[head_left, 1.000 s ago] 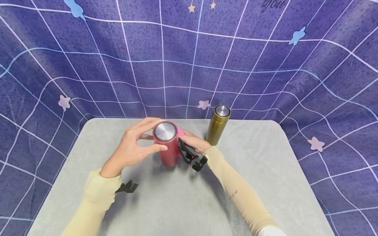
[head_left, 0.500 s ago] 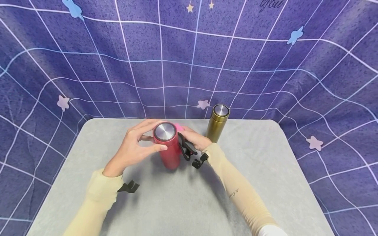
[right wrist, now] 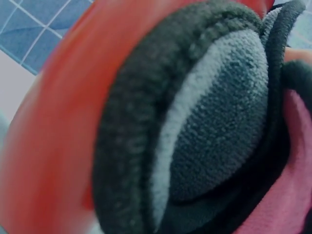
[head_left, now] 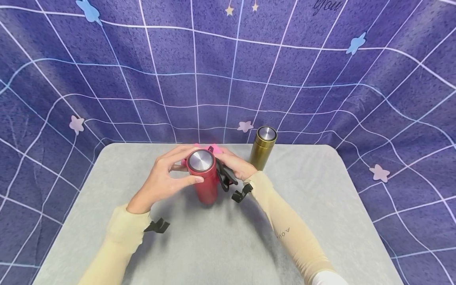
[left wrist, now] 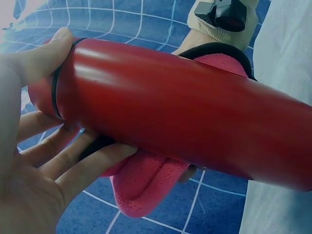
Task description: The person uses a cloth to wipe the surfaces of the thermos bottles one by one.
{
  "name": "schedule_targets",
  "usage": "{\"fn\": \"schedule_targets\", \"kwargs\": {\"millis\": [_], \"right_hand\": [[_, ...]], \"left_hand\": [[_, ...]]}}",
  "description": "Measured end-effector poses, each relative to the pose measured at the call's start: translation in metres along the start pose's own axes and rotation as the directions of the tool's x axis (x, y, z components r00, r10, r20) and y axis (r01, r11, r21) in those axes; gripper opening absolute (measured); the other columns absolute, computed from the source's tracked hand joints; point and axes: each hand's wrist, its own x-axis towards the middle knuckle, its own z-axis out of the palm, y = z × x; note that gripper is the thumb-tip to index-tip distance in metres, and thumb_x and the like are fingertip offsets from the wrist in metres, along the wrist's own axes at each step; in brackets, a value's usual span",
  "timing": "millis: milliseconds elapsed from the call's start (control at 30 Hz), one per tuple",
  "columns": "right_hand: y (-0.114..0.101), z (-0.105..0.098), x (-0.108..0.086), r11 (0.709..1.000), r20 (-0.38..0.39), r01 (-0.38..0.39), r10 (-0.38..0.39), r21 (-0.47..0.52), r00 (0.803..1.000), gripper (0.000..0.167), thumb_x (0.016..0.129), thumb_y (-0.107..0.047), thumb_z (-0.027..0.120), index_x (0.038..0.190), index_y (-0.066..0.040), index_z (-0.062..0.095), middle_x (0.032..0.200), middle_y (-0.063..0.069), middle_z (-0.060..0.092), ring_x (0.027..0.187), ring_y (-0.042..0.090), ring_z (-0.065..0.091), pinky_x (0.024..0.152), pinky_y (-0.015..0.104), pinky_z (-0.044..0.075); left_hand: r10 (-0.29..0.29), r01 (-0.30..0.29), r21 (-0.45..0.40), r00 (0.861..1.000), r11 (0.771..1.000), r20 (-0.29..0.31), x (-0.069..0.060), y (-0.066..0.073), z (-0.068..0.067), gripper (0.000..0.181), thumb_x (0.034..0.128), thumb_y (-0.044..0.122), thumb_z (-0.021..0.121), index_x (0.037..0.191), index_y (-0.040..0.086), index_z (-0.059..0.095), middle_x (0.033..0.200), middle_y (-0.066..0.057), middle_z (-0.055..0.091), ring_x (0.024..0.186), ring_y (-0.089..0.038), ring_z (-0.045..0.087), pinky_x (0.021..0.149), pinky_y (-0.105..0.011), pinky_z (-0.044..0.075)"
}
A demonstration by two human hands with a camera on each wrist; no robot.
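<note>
In the head view a red thermos bottle (head_left: 206, 189) with a silver-topped lid is near the middle of the table. My left hand (head_left: 162, 180) grips it round the lid end, thumb in front and fingers behind. A soft pink cloth (left wrist: 146, 187) with black edging wraps the bottle's far side. My right hand (head_left: 236, 164) holds this cloth against the bottle; most of its fingers are hidden behind. Up close, the right wrist view has the cloth's dark edging (right wrist: 129, 122) and grey fuzzy inner side beside the red wall. Whether the base touches the table cannot be told.
A gold thermos bottle (head_left: 261, 152) stands upright behind my right wrist. The grey table (head_left: 213, 249) has rounded back corners, and a purple gridded curtain (head_left: 221, 87) surrounds it. Black camera mounts (head_left: 242, 193) stick out from both sleeves.
The pink cloth has slid further round behind the red bottle, so pink now peeks out left of the lid. My left hand and the bottle's top have shifted slightly right.
</note>
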Motion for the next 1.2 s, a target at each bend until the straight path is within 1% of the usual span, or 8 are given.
{"fn": "schedule_targets", "kwargs": {"millis": [233, 433, 567, 700, 800, 900, 1000, 1200], "right_hand": [[0.005, 0.0, 0.001, 1.0, -0.056, 0.012, -0.013, -0.004, 0.998, 0.028, 0.109, -0.024, 0.054, 0.126, -0.004, 0.064, 0.081, 0.003, 0.071, 0.061, 0.014, 0.068, 0.053, 0.031, 0.06], [0.013, -0.004, 0.001, 0.993, -0.104, 0.098, -0.104, -0.058, 0.989, 0.037, 0.107, -0.02, 0.057, 0.137, 0.0, 0.063, 0.096, -0.001, 0.072, 0.078, 0.009, 0.068, 0.069, 0.025, 0.059], [0.019, -0.007, -0.003, 0.984, -0.174, 0.152, -0.166, -0.095, 0.971, 0.044, 0.104, -0.02, 0.061, 0.143, -0.001, 0.061, 0.104, -0.003, 0.072, 0.086, 0.007, 0.067, 0.078, 0.021, 0.058], [0.026, -0.005, -0.014, 0.981, -0.287, 0.17, -0.189, -0.091, 0.939, 0.052, 0.098, -0.021, 0.064, 0.147, -0.005, 0.057, 0.113, 0.007, 0.07, 0.083, 0.011, 0.068, 0.072, 0.023, 0.06], [0.034, -0.001, -0.024, 0.974, -0.413, 0.19, -0.225, -0.125, 0.882, 0.057, 0.092, -0.018, 0.066, 0.148, -0.01, 0.054, 0.127, 0.012, 0.063, 0.092, 0.014, 0.065, 0.079, 0.025, 0.057], [0.043, 0.004, -0.036, 0.95, -0.523, 0.214, -0.305, -0.228, 0.796, 0.059, 0.089, -0.015, 0.069, 0.145, -0.012, 0.051, 0.141, 0.012, 0.054, 0.115, 0.019, 0.058, 0.099, 0.032, 0.048], [0.052, 0.009, -0.046, 0.911, -0.575, 0.253, -0.403, -0.325, 0.712, 0.054, 0.088, -0.013, 0.072, 0.138, -0.009, 0.051, 0.141, 0.012, 0.055, 0.126, 0.022, 0.052, 0.109, 0.035, 0.04], [0.067, 0.019, -0.061, 0.784, -0.547, 0.39, -0.619, -0.484, 0.564, 0.047, 0.086, -0.003, 0.078, 0.124, -0.002, 0.051, 0.116, 0.01, 0.062, 0.102, 0.02, 0.062, 0.088, 0.024, 0.05]], "left_hand": [[-0.047, 0.047, 0.002, 0.999, 0.999, -0.007, 0.0, -0.002, 0.001, 0.072, 0.0817, 0.009, 0.095, 0.146, 0.025, 0.068, 0.141, 0.008, 0.067, 0.125, -0.014, 0.065, 0.088, -0.03, 0.064], [-0.094, 0.094, 0.007, 0.996, 0.996, -0.009, 0.0, -0.003, 0.001, 0.071, 0.0843, 0.012, 0.094, 0.148, 0.024, 0.067, 0.143, 0.008, 0.069, 0.125, -0.01, 0.066, 0.088, -0.028, 0.064], [-0.118, 0.118, -0.002, 0.992, 0.993, -0.033, 0.0, -0.005, 0.0, 0.066, 0.0861, 0.012, 0.092, 0.147, 0.023, 0.068, 0.14, 0.005, 0.071, 0.124, -0.009, 0.066, 0.088, -0.028, 0.063], [-0.15, 0.149, -0.008, 0.986, 0.989, -0.079, 0.0, -0.008, -0.002, 0.065, 0.0848, 0.011, 0.093, 0.145, 0.021, 0.069, 0.139, 0.001, 0.072, 0.123, -0.008, 0.066, 0.087, -0.027, 0.063], [-0.189, 0.188, -0.017, 0.977, 0.982, -0.1, 0.001, -0.009, -0.003, 0.064, 0.0852, 0.012, 0.093, 0.144, 0.02, 0.07, 0.139, 0.0, 0.072, 0.122, -0.007, 0.066, 0.087, -0.026, 0.063], [-0.217, 0.217, -0.02, 0.971, 0.976, -0.102, 0.001, -0.012, -0.003, 0.062, 0.0862, 0.015, 0.092, 0.144, 0.02, 0.07, 0.139, 0.0, 0.071, 0.121, -0.007, 0.066, 0.087, -0.026, 0.063], [-0.231, 0.231, -0.014, 0.967, 0.973, -0.107, 0.002, -0.015, -0.003, 0.061, 0.0862, 0.017, 0.093, 0.143, 0.019, 0.07, 0.139, 0.0, 0.071, 0.121, -0.007, 0.066, 0.086, -0.025, 0.064], [-0.257, 0.259, 0.0, 0.957, 0.966, -0.139, 0.002, -0.022, -0.003, 0.063, 0.0854, 0.017, 0.093, 0.143, 0.014, 0.07, 0.136, -0.005, 0.073, 0.112, -0.006, 0.07, 0.081, -0.023, 0.064]]}}
